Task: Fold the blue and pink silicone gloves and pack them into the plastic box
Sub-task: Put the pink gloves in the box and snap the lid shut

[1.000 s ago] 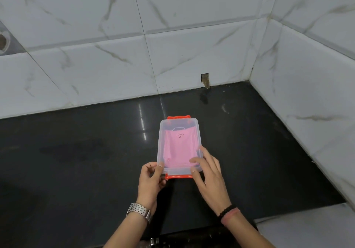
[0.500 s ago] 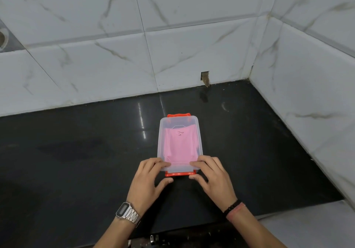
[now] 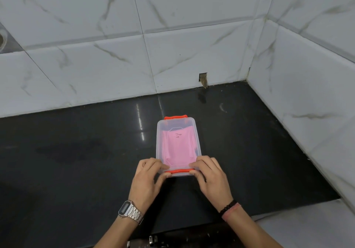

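Note:
A clear plastic box (image 3: pixel 197 132) with its lid on stands on the black counter (image 3: pixel 76 151). Orange latches show at its far end (image 3: pixel 175 117) and near end (image 3: pixel 180 170). Folded pink silicone glove (image 3: pixel 178 147) fills the inside and shows through the lid; no blue glove is visible. My left hand (image 3: pixel 148 182) grips the near left corner, fingers on the lid and thumb under the near latch. My right hand (image 3: pixel 211 180) grips the near right corner the same way.
White marble-look tiled walls (image 3: pixel 172 45) close the counter at the back and on the right (image 3: pixel 307 94). A small hole in the tile (image 3: pixel 203 78) sits at the back. The counter's front edge (image 3: pixel 192 234) runs just below my wrists.
My left hand rolled over from the box's side onto its near left corner. My right hand slid from the lid's top down to the near right corner. The near latch now sits raised against the lid.

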